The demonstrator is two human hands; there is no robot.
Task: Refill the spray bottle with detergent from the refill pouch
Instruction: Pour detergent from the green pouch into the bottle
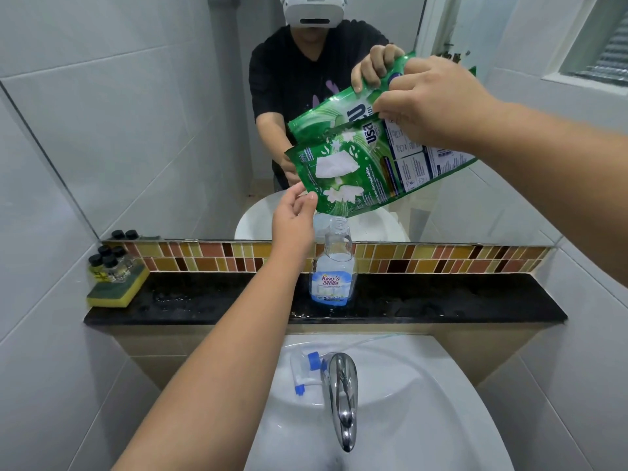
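A clear spray bottle [333, 266] with a blue label stands uncapped on the black granite ledge [441, 304]. Above it, the green refill pouch [356, 171] is tilted, its lower corner right over the bottle's open neck. My right hand [438, 103] grips the pouch's raised upper end. My left hand [294, 215] pinches the pouch's lower left edge beside the bottle neck. The white and blue spray head [304, 370] lies on the sink rim next to the tap. Whether liquid is flowing, I cannot tell.
A chrome tap [343, 396] juts over the white sink [424, 419]. A yellow-green sponge [117, 288] bearing several small black-capped bottles [108, 263] sits at the ledge's left end. A mirror [153, 113] above the tile strip reflects the person.
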